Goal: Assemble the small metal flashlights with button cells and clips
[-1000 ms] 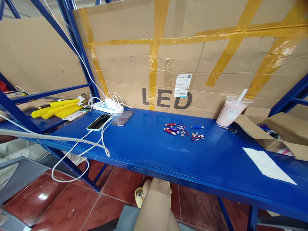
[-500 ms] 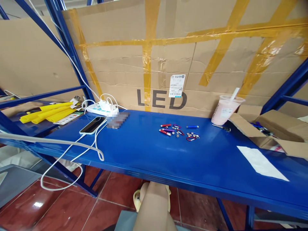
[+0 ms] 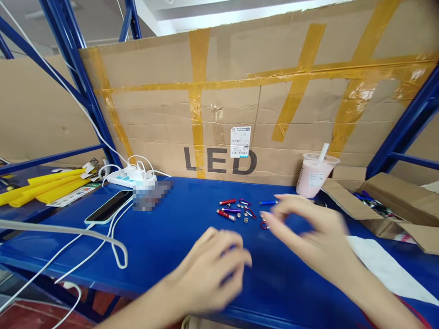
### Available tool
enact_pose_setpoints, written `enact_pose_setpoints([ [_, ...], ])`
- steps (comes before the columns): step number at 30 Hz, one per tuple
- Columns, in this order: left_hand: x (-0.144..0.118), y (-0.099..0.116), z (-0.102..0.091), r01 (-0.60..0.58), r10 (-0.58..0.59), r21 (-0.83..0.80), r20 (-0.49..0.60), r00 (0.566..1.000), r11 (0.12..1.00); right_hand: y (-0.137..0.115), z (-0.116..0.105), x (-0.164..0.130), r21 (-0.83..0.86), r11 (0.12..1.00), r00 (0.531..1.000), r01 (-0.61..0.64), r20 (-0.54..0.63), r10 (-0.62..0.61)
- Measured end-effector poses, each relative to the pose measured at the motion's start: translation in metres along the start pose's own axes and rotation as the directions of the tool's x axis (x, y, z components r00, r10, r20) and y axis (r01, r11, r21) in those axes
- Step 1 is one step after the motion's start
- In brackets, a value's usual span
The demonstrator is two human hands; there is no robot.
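Over the front of the blue shelf point(image 3: 164, 242) my left hand point(image 3: 219, 264) hovers with loosely bent fingers, gaps between them and nothing visible inside. My right hand point(image 3: 307, 233) is open, thumb and index finger apart, close to a blue metal tube point(image 3: 268, 202). It partly covers the small parts at the right of the group, including a red carabiner clip point(image 3: 264, 225). Left of it lie a red tube point(image 3: 226, 215) with a silver end, a purple tube point(image 3: 231, 210), another red tube point(image 3: 227, 202), a red clip point(image 3: 251, 214) and several small silver discs point(image 3: 246, 220).
A pink drink cup point(image 3: 313, 176) with a straw stands at the back right, beside an open carton point(image 3: 394, 201) of parts. White paper point(image 3: 391, 269) lies at right. At left are a phone point(image 3: 109, 208), a power strip point(image 3: 118, 178), cables and yellow tubes point(image 3: 51, 187).
Both my hands have come into view over the shelf, the right one reaching over the right-hand parts. The camera view has tilted up and moved closer to the shelf.
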State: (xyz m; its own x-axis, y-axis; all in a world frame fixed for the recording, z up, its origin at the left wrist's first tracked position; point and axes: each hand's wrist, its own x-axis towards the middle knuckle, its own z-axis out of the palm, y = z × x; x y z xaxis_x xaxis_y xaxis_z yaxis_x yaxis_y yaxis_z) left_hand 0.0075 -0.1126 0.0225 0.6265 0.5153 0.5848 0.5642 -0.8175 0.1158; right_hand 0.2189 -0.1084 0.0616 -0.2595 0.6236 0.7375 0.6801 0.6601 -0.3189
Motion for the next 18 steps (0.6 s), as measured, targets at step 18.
enact_pose_setpoints([
  [18,0.042,-0.085,0.049,0.242,-0.205,-0.087,0.304,0.93,0.966,0.083,0.086,0.007,-0.058,0.976,0.854,-0.211,0.475,0.213],
])
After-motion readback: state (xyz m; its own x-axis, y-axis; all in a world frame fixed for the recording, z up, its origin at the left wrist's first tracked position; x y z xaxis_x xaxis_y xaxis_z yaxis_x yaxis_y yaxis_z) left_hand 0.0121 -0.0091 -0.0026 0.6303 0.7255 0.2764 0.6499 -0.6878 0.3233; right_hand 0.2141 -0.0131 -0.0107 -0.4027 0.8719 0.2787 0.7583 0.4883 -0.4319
